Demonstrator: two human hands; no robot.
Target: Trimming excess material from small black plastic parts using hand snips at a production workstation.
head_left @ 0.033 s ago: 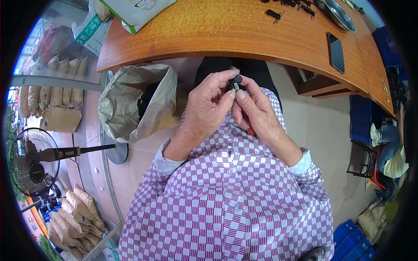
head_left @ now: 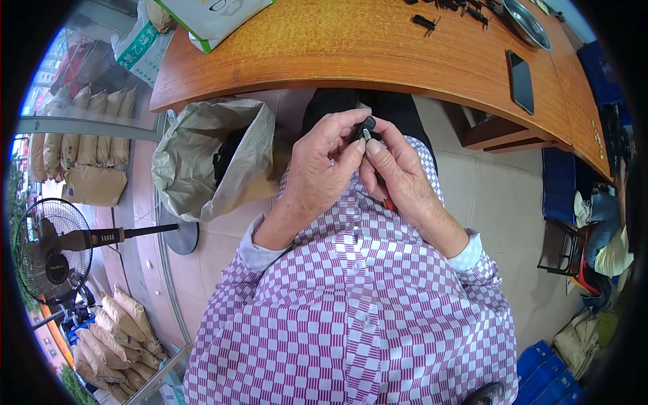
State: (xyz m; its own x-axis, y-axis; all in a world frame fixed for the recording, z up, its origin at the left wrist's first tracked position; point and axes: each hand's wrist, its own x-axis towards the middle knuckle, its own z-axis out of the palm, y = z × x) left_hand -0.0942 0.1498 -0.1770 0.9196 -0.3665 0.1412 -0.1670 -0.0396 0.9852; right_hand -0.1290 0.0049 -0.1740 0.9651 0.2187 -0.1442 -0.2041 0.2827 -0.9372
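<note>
Between my two hands, just above my lap, is a small black plastic part with a pale strip showing near my thumbs. My left hand pinches it from the left, thumb and fingertips pressed together. From the other side my right hand grips the same piece, its thumb beside the left thumb. Fingers cover most of the part, so its exact kind is hidden. Several similar-looking black parts, among them one loose piece, lie on the wooden table beyond my hands.
An open woven sack with black items inside stands left of my knees. Beside it is a standing fan. On the table are a phone, a metal bowl and a white-green bag. Another person sits far right.
</note>
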